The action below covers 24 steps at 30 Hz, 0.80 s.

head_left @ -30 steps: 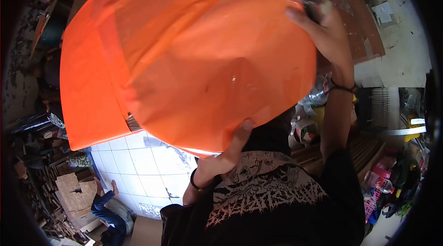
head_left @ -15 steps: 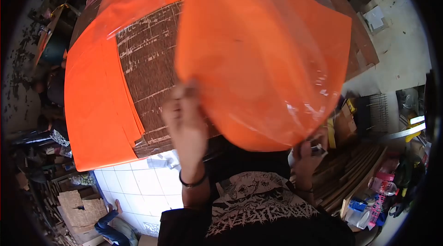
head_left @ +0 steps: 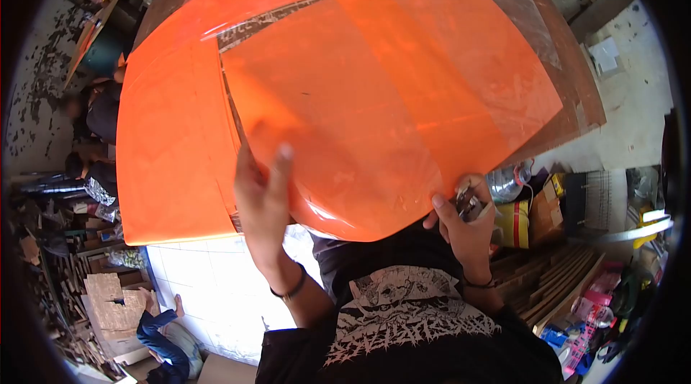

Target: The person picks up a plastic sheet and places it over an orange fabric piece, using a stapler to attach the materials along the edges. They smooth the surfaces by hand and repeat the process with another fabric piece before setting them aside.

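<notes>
My left hand [head_left: 263, 200] open flat on the orange sheet [head_left: 360, 96], my right hand [head_left: 464, 224] closed on a small metal tool [head_left: 468, 204].

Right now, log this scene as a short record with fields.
Left hand: fingers flat on the top orange sheet, near its lower edge
Right hand: grips a small metal object, thumb at the sheet's edge
Underneath: stack of orange sheets on a brown board
Nearby: another person sitting on the floor, lower left
</notes>
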Each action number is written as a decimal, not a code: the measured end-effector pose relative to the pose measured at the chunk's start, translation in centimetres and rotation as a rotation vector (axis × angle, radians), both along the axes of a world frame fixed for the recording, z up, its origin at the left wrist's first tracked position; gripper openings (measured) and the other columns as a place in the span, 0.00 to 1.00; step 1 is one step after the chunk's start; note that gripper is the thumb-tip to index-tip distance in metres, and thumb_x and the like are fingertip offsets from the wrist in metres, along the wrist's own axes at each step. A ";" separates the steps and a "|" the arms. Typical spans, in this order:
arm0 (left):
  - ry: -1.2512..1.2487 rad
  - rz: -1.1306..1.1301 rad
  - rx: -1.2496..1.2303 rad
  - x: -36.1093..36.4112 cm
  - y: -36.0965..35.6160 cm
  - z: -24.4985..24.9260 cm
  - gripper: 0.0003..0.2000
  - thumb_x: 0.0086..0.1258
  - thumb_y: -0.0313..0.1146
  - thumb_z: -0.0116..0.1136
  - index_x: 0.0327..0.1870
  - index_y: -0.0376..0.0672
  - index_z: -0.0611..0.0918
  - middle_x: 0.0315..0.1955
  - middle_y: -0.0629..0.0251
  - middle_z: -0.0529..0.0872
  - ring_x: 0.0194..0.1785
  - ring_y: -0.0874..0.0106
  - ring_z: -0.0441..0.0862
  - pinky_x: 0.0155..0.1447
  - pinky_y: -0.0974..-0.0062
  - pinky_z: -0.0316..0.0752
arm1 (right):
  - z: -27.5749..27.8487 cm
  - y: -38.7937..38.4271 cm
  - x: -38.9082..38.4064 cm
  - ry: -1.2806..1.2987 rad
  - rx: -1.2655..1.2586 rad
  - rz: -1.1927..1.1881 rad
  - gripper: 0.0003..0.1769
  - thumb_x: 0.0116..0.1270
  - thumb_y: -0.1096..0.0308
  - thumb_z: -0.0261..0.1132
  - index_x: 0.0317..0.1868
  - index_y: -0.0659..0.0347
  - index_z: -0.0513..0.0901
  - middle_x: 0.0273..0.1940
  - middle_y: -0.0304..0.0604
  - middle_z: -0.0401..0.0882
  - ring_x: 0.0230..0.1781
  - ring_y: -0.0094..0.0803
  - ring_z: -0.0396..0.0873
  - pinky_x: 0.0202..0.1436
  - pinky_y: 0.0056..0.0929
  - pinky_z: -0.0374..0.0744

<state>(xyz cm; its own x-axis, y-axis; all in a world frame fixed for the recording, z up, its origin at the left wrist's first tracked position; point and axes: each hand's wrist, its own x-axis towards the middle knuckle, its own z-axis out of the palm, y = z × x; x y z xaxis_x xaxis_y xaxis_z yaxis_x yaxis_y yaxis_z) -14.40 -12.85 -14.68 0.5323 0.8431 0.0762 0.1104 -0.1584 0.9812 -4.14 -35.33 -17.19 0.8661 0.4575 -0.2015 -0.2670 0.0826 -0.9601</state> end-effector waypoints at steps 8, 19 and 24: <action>-0.209 0.015 -0.530 -6.1 -7.0 -0.5 0.17 0.69 0.21 0.55 0.56 0.31 0.65 0.27 0.50 0.84 0.20 0.68 0.82 0.21 0.74 0.79 | -0.1 0.0 0.3 0.006 -0.037 0.012 0.14 0.65 0.76 0.65 0.40 0.59 0.65 0.23 0.38 0.73 0.15 0.23 0.77 0.11 0.14 0.63; -0.360 -0.322 -0.539 -5.3 -12.3 -7.3 0.17 0.77 0.42 0.46 0.45 0.32 0.73 0.26 0.57 0.79 0.27 0.67 0.81 0.29 0.74 0.76 | -0.4 1.1 -1.4 0.027 0.026 0.123 0.12 0.66 0.75 0.63 0.41 0.62 0.66 0.29 0.44 0.77 0.14 0.26 0.76 0.11 0.19 0.69; -0.273 -0.348 -0.531 -3.8 -11.3 -6.3 0.13 0.79 0.36 0.44 0.37 0.35 0.76 0.25 0.66 0.77 0.28 0.76 0.75 0.34 0.78 0.72 | -0.5 0.1 -1.3 -0.018 -0.021 0.211 0.10 0.70 0.70 0.59 0.43 0.61 0.66 0.28 0.40 0.73 0.16 0.21 0.72 0.18 0.19 0.71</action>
